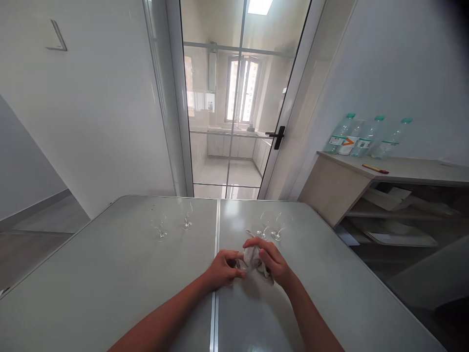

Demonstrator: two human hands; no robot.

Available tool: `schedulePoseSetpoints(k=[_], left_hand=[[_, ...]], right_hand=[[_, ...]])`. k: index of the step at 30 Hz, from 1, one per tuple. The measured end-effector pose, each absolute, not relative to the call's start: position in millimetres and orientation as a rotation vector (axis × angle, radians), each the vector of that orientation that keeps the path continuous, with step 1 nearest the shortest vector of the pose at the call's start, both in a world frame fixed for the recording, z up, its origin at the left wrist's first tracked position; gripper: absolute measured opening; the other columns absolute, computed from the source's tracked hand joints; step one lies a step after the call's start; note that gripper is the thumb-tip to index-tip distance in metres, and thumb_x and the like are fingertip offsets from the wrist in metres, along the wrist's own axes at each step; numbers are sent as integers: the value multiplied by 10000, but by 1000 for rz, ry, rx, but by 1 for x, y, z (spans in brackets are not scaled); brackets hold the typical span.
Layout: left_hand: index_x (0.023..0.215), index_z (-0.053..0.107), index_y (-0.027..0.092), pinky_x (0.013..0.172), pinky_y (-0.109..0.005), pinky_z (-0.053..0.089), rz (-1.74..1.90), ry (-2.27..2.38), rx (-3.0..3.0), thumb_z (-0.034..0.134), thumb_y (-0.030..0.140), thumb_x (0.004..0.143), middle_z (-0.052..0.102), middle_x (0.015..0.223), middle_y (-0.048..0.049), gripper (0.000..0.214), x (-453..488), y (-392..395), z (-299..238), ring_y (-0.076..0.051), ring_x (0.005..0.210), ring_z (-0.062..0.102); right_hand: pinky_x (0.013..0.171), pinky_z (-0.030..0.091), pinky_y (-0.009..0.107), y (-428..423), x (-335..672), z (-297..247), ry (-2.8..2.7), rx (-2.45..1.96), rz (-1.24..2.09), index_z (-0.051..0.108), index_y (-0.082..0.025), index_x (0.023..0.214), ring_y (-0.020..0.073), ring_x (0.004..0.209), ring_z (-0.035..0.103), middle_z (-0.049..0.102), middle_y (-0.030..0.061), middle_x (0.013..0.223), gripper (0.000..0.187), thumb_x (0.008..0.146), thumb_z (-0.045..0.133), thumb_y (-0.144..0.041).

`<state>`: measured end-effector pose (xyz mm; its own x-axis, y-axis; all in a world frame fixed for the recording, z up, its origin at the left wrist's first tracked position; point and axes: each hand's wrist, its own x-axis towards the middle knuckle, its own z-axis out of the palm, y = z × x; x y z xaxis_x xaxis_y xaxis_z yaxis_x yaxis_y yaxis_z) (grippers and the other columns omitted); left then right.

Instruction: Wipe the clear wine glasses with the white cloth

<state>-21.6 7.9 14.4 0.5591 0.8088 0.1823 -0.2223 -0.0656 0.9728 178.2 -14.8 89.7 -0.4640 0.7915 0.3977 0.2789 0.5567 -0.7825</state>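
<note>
Over the middle of the table, my left hand (223, 269) is closed round a clear stemmed glass (241, 264), which is mostly hidden by the fingers and cloth. My right hand (270, 259) grips a crumpled white cloth (252, 257) and presses it against the glass. Just beyond my right hand stand two clear stemmed glasses, one glass (262, 233) close to the cloth and another glass (277, 234) to its right. Two similar ones are at the far left, a nearer glass (161, 234) and a farther glass (187, 224).
The grey table (146, 288) has a metal seam (214, 313) down its middle. Beyond it is a glass door (234, 161) with a black handle (278, 137). To the right, a shelf unit (339, 183) bears several plastic bottles (370, 138) and a yellow-and-red stick-like item (374, 168).
</note>
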Motion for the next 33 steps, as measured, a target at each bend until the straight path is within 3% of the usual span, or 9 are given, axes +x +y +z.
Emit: schedulePoseSetpoints(k=[3, 6, 10, 13, 17, 21, 26, 29, 33], left_hand=[[876, 776, 99, 555, -243, 391, 918, 611, 1380, 872, 455, 651, 600, 636, -15, 431, -21, 10, 9, -126, 568, 509], [896, 774, 106, 478, -212, 304, 961, 757, 1432, 851, 429, 691, 532, 557, 30, 391, -21, 11, 3, -80, 473, 414], [790, 759, 112, 500, -204, 312, 1051, 829, 1469, 865, 380, 675, 535, 577, 32, 310, -20, 10, 5, -83, 525, 433], [768, 751, 109, 513, -213, 356, 976, 711, 1427, 869, 403, 655, 578, 601, 12, 336, -21, 9, 10, -107, 547, 499], [781, 759, 103, 485, -217, 356, 858, 662, 1409, 884, 432, 624, 558, 560, 13, 384, -22, 9, 14, -113, 512, 502], [799, 759, 101, 470, -212, 328, 893, 719, 1413, 870, 443, 658, 514, 524, 25, 386, -23, 11, 12, -98, 487, 464], [888, 754, 100, 466, -207, 324, 927, 689, 1385, 832, 484, 713, 502, 526, 40, 428, -23, 11, 10, -81, 458, 437], [859, 744, 93, 455, -209, 329, 865, 634, 1414, 838, 495, 709, 519, 546, 30, 440, -24, 10, 10, -82, 451, 446], [923, 743, 90, 451, -215, 345, 796, 579, 1432, 830, 526, 716, 527, 558, 25, 491, -26, 9, 13, -93, 450, 465]], right_hand=[[889, 431, 406, -15, 173, 90, -2197, -884, 600, 636, -242, 1075, 219, 787, 588, 683, 42, 874, 330, 1030, 397, -465], [1035, 347, 474, -14, 165, 89, -2203, -987, 458, 607, -237, 1122, 200, 731, 590, 675, 14, 788, 243, 1033, 430, -378], [781, 449, 344, -11, 164, 88, -2039, -1039, 695, 611, -231, 1167, 171, 624, 513, 581, -32, 666, 326, 1041, 400, -446], [613, 395, 283, -11, 171, 89, -2033, -939, 861, 630, -224, 1153, 154, 599, 477, 576, -21, 708, 407, 1049, 335, -484], [852, 428, 366, -12, 174, 89, -2256, -906, 669, 649, -235, 1024, 172, 692, 527, 646, 1, 800, 300, 1032, 417, -425], [1020, 350, 470, -10, 167, 83, -2297, -949, 445, 635, -238, 1040, 177, 663, 550, 646, -10, 737, 158, 998, 513, -329], [873, 447, 387, -8, 168, 78, -2070, -1021, 587, 620, -266, 1226, 216, 811, 606, 679, 7, 812, 275, 1032, 450, -362], [772, 446, 338, -10, 172, 80, -2140, -946, 658, 679, -266, 1101, 213, 826, 576, 691, 11, 868, 236, 997, 511, -396], [740, 425, 334, -12, 169, 79, -2155, -959, 594, 673, -244, 872, 193, 723, 502, 652, -7, 712, 164, 946, 601, -371]])
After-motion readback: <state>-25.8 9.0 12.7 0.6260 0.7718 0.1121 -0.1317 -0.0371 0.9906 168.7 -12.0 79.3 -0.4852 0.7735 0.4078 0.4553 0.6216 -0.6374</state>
